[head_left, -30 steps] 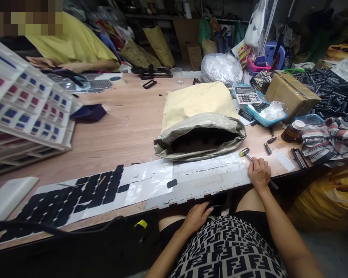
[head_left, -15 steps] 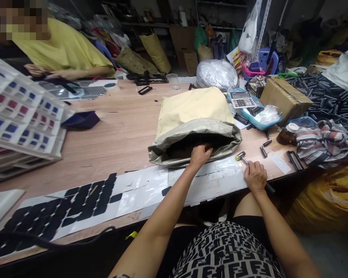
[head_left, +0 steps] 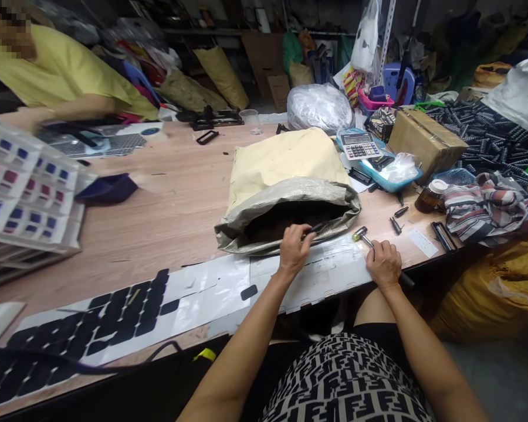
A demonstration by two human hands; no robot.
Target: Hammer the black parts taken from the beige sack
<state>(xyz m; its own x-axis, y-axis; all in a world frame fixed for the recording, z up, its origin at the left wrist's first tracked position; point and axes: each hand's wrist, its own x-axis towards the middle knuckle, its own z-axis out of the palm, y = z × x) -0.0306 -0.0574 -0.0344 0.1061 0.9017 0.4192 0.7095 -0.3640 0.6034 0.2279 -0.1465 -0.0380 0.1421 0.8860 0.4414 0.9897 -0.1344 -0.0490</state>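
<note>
A cream woven sack point(head_left: 286, 155) lies on the table with its grey rim rolled back and its dark mouth facing me. At the near lip of that mouth, my left hand point(head_left: 294, 249) pinches a small, dark, slender piece point(head_left: 317, 227), whose kind I cannot make out. My right hand point(head_left: 383, 262) is closed around a small hammer point(head_left: 359, 233) at the table's front edge. The hammer's yellow-and-metal head points left, and its dark grip shows beyond my palm. White sheeting point(head_left: 308, 278) lies under my left wrist.
Dark rounded pads point(head_left: 127, 316) cover a white strip at left. A white drawer rack point(head_left: 30, 187) stands behind them. To the right are a calculator point(head_left: 359, 145), a blue tray point(head_left: 389, 176), a brown jar point(head_left: 430, 196) and a striped cloth point(head_left: 484, 211). A person in yellow point(head_left: 70, 76) works across the table.
My left hand has drawn back from inside the sack toward me, and a dark piece now shows in its fingers. My right hand stays on the hammer. The view has shifted slightly.
</note>
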